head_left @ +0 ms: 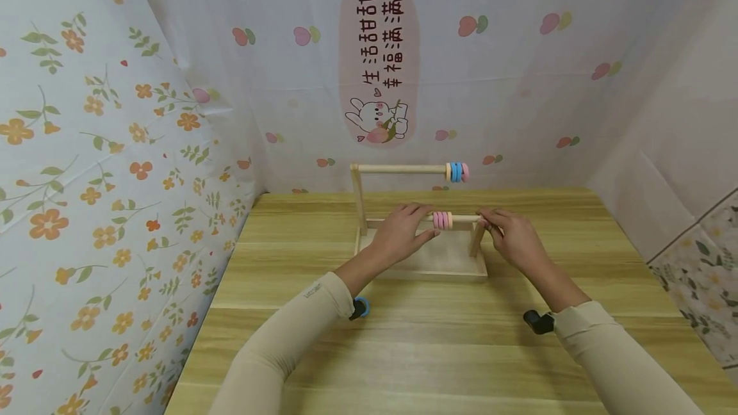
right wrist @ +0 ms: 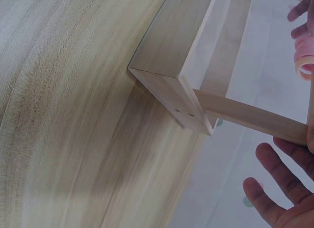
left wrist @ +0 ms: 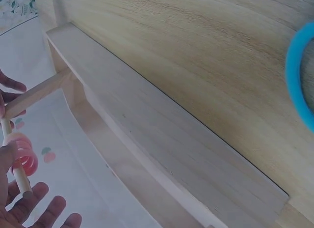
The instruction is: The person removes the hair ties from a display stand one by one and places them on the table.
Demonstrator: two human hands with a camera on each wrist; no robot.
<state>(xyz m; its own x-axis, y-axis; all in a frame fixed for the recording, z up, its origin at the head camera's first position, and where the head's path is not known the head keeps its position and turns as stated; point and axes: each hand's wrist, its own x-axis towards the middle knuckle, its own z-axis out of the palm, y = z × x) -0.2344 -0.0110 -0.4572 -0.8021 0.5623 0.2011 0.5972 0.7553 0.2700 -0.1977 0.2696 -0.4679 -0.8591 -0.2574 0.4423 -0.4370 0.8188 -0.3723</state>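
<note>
Pink rings (head_left: 442, 220) threaded on lower rod (head_left: 464, 218) of wooden frame (head_left: 438, 276), on counter (head_left: 432, 357). Right hand (head_left: 513, 235) pinches short post (head_left: 476, 242) at top, other fingers spread, likely steadying it. Left hand (head_left: 398, 234) half-curled, thumb against rings, perhaps guiding them; firmness unclear.

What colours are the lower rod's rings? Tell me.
Pink rings, plus a cream ring at the right; the head view shows them best.
</note>
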